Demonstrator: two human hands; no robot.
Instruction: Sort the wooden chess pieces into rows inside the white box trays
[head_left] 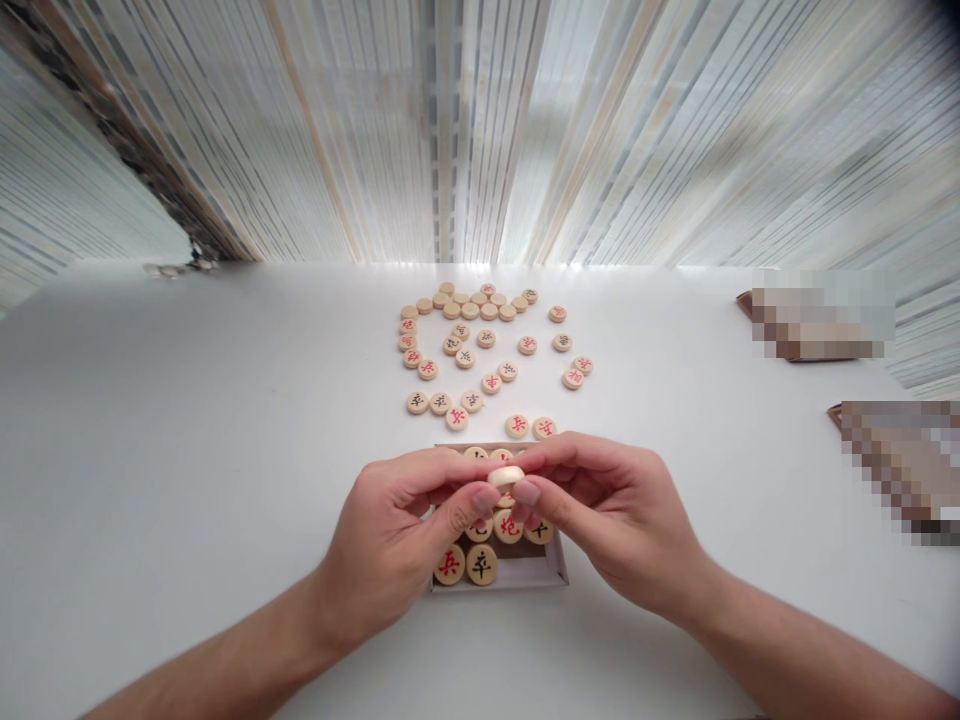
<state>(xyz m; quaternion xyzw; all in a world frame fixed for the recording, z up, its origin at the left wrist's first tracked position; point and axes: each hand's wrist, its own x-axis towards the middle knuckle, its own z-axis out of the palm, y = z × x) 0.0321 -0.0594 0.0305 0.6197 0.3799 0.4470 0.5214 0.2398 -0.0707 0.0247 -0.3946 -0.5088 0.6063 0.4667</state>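
Between the fingertips of my left hand (405, 520) and my right hand (611, 510) is a round wooden xiangqi piece (506, 479), tilted with its rim towards me. Thumbs and forefingers of both hands pinch it. Right below lies a shallow open box (561, 570) with rows of pieces in it, partly hidden by my hands. In its front row sit a red-marked piece (449, 564) and a black-marked piece (481, 565); to their right the box floor shows. The markings of the held piece cannot be made out.
Beyond the box, many loose xiangqi pieces lie scattered on the white table (225, 450), some face down in a cluster (469, 311). Two red-marked pieces (517, 426) lie just behind the box. Two blurred-out brown objects (810, 325) stand at the right. Striped curtains (375, 130) hang behind.
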